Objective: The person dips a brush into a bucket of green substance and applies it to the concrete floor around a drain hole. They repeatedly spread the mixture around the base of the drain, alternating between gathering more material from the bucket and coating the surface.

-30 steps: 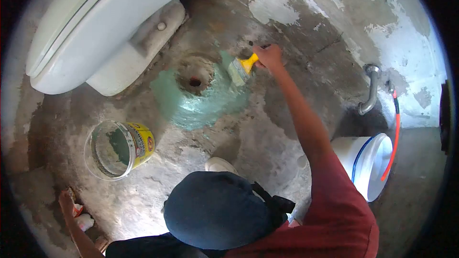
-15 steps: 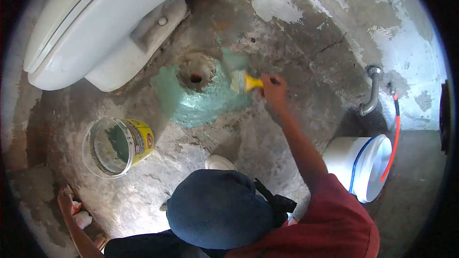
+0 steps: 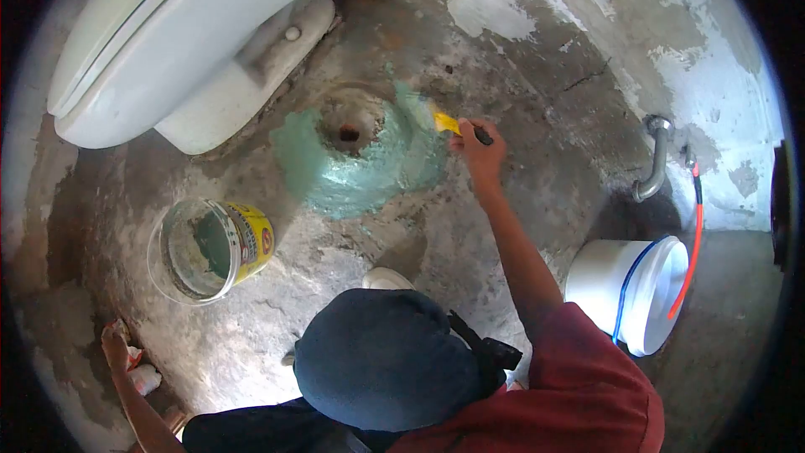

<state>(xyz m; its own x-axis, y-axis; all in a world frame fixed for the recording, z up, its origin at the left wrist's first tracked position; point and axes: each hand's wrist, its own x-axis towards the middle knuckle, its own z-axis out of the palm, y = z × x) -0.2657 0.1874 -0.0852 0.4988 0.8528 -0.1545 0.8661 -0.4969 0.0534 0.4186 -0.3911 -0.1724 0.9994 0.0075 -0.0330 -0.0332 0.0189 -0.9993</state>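
The right hand pinches a yellow-handled paintbrush between its fingers, at the right edge of the green coating near the floor hole. The left hand is beside a red-and-white package; its finger state cannot be determined.

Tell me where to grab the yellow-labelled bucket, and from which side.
Probably take the bucket by its rim, from the person's near side. The mouth is open, giving an edge to pinch; green coating inside argues for a shallow grip. The right hand holds a brush and the bucket sits to the person's left, so the left hand suits better.
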